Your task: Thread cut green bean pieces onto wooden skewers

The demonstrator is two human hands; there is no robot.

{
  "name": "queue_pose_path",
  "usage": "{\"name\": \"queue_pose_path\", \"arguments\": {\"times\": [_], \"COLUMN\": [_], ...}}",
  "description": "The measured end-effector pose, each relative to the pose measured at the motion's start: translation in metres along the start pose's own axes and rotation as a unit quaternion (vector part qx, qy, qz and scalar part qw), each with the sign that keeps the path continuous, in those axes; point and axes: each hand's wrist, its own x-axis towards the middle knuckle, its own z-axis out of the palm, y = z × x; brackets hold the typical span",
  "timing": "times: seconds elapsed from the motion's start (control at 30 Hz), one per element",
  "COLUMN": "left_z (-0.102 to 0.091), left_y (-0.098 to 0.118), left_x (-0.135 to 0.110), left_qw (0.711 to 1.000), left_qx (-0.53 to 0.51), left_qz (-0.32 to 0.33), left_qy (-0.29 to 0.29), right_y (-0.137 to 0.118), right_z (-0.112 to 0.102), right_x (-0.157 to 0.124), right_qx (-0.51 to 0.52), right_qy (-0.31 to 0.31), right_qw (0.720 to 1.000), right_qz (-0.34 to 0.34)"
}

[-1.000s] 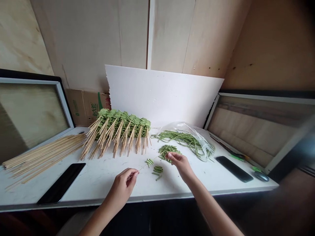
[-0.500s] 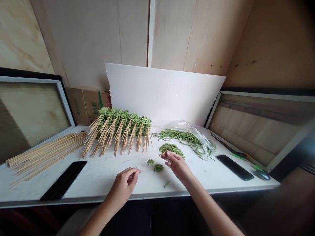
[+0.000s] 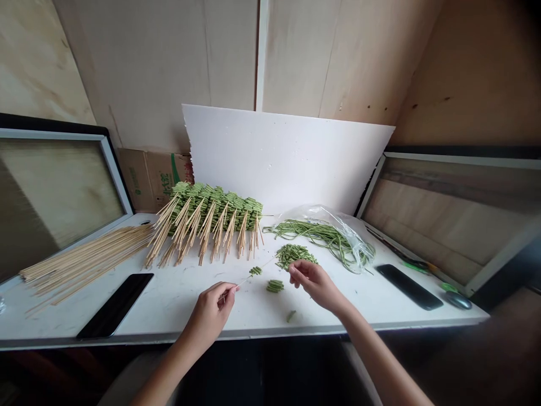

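Observation:
My left hand (image 3: pixel 214 306) is closed around the lower end of a thin bamboo skewer (image 3: pixel 244 280). A few short green bean pieces (image 3: pixel 256 271) are threaded crosswise on this skewer, which points up and to the right. My right hand (image 3: pixel 316 285) is off the skewer, its fingers loosely curled with nothing visible in them. It hovers by the near edge of a heap of cut green bean pieces (image 3: pixel 291 254). Just left of it, a small row of bean pieces (image 3: pixel 275 286) lies on the white table (image 3: pixel 177 304). A single piece (image 3: pixel 291 316) lies nearer the front edge.
Behind my left hand stands a stack of finished bean skewers (image 3: pixel 215 206), sticks facing me. Loose bamboo skewers (image 3: pixel 91 254) lie at left beside a black phone (image 3: pixel 115 304). At right are long beans (image 3: pixel 313 232) in a plastic bag (image 3: pixel 359 248), a dark phone (image 3: pixel 409 286) and a mouse (image 3: pixel 459 299).
My right hand has let go of the skewer's far end and shifted slightly right and down. My left hand still holds the skewer. The camera view has shifted a little.

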Motion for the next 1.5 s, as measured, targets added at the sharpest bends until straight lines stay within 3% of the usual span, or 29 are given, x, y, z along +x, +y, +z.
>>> {"name": "queue_pose_path", "arguments": {"times": [0.07, 0.17, 0.3, 0.4, 0.5, 0.97, 1.17, 1.5], "left_z": [-0.002, -0.003, 0.001, 0.003, 0.003, 0.002, 0.001, 0.000], "left_y": [-0.002, -0.003, -0.001, 0.001, 0.002, 0.005, 0.008, 0.013], "left_x": [0.001, 0.001, -0.002, -0.004, -0.005, -0.005, -0.005, -0.007], "left_qw": [1.000, 1.000, 1.000, 0.999, 0.998, 0.998, 0.996, 0.989], "left_qx": [-0.002, -0.009, -0.028, -0.039, -0.038, -0.028, 0.016, 0.058], "left_qz": [-0.005, -0.005, 0.006, 0.021, 0.041, 0.043, 0.091, 0.139], "left_qy": [0.002, 0.004, -0.002, -0.014, -0.019, -0.024, -0.006, 0.015], "right_y": [-0.006, -0.005, 0.008, 0.013, 0.012, 0.007, 0.013, 0.009], "right_z": [-0.009, -0.016, -0.008, 0.001, 0.008, 0.013, 0.013, 0.026], "right_x": [-0.003, 0.000, 0.007, 0.010, 0.009, 0.008, 0.008, 0.003], "right_qx": [-0.030, -0.027, 0.125, 0.238, 0.275, 0.297, 0.259, 0.269], "right_qy": [-0.045, 0.009, 0.075, 0.074, 0.069, 0.096, 0.102, 0.157], "right_qw": [0.998, 1.000, 0.989, 0.967, 0.957, 0.948, 0.959, 0.950], "right_qz": [-0.014, -0.007, 0.037, 0.060, 0.057, 0.057, 0.043, 0.019]}}
